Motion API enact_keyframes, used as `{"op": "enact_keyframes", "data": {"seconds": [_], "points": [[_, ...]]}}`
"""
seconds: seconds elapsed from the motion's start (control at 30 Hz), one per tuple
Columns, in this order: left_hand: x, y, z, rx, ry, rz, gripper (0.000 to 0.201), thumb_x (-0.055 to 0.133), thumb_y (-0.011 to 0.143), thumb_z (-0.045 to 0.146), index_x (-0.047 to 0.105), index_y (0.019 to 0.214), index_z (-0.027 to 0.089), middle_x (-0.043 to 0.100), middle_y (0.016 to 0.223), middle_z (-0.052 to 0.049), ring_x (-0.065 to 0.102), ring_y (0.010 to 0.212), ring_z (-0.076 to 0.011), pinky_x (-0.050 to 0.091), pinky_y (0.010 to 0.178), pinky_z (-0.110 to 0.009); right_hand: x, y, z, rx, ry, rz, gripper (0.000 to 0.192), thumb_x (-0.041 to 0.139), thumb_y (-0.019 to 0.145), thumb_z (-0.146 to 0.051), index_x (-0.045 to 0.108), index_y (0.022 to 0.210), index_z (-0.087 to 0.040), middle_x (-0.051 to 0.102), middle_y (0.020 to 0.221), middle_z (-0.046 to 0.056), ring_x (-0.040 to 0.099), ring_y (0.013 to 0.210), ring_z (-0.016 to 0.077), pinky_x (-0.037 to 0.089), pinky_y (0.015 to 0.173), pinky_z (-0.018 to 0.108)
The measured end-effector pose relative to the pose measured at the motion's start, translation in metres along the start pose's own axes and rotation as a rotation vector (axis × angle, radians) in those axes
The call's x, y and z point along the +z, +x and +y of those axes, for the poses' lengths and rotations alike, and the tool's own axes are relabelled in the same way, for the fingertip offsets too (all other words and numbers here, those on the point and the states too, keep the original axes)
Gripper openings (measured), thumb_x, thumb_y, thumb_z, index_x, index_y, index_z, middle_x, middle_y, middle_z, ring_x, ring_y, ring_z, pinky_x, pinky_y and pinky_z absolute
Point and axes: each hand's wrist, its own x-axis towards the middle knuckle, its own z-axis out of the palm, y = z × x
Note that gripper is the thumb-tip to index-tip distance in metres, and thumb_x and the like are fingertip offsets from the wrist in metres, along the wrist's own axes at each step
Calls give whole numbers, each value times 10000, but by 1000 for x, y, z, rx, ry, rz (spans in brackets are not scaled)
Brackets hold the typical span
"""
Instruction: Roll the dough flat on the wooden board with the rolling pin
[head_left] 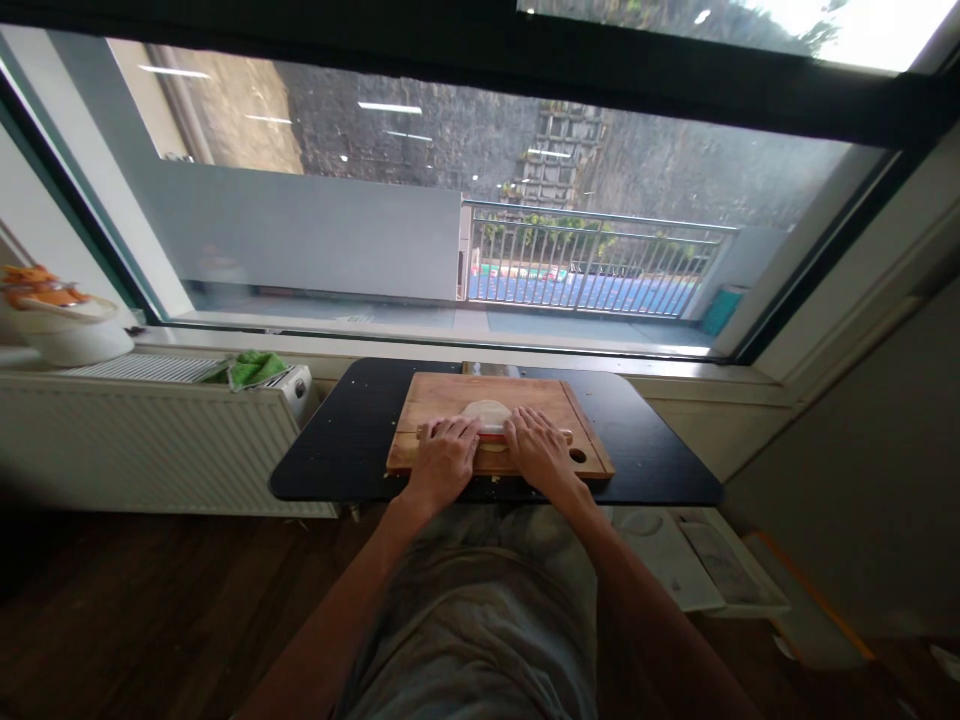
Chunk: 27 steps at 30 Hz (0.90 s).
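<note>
A rolling pin (492,430) lies crosswise on a wooden cutting board (420,395). My left hand (448,455) is over its left part and my right hand (538,448) over its right part, fingers pressed together on top of it. Both handle ends show just beyond my hands. Under the pin is a flat, pale round of dough (486,409), its far edge showing past the pin and a little of it on the near side. My palms hide much of the pin.
The board rests on a black table (645,450) with a few crumbs, against a window sill. To the left stands a white radiator (187,430) with a green cloth (256,369) on top. A white pot (71,330) sits farther left. A white cabinet (667,560) is low on the right.
</note>
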Motion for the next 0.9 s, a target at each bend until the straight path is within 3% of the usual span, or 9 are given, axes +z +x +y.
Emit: {"op": "enact_keyframes", "data": {"seconds": [0.1, 0.2, 0.37, 0.47, 0.63, 0.9], "points": [[-2, -7, -4, 46, -13, -13, 487, 339, 1146, 318, 616, 1546, 313, 649, 1585, -58, 542, 1479, -262, 339, 1264, -469, 0, -6, 0, -8, -3, 37, 578, 244, 1172, -343, 666, 1436, -49, 672, 1507, 241, 602, 1429, 288, 370, 1277, 416], [-5, -8, -10, 77, -26, -17, 470, 357, 1151, 350, 615, 1542, 309, 631, 1609, -49, 500, 1532, -254, 329, 1283, -464, -1, -6, 6, -22, 12, 17, 556, 253, 1176, -348, 674, 1429, -87, 684, 1504, 207, 592, 1445, 273, 371, 1276, 405], [-7, -2, -24, 47, -17, -15, 466, 340, 1165, 416, 678, 1449, 266, 672, 1565, -63, 506, 1550, -252, 376, 1269, -440, -2, -1, 38, -64, 12, -80, 479, 315, 1154, -269, 720, 1383, -156, 690, 1516, 162, 575, 1481, 258, 364, 1285, 401], [-8, 4, -31, 5, -2, -15, 511, 319, 1166, 441, 669, 1472, 229, 659, 1582, -85, 516, 1552, -263, 398, 1265, -426, -3, 5, 58, -27, 17, -87, 502, 362, 1124, -244, 654, 1512, -116, 632, 1592, 167, 522, 1543, 265, 319, 1323, 414], [-10, 21, -38, -112, 30, -40, 554, 278, 1164, 430, 642, 1512, 200, 725, 1477, -141, 705, 1326, -274, 508, 1144, -395, -2, 18, 73, 54, 84, -92, 624, 470, 1057, -252, 492, 1666, -118, 599, 1629, 154, 517, 1550, 267, 217, 1373, 471], [-12, 61, -49, -77, 129, -84, 474, 449, 1074, 309, 686, 1471, 206, 774, 1370, -155, 737, 1264, -284, 532, 1109, -382, 3, 21, 71, 171, 259, -50, 546, 409, 1101, -293, 576, 1606, -167, 626, 1610, 116, 564, 1488, 249, 348, 1298, 380]]}}
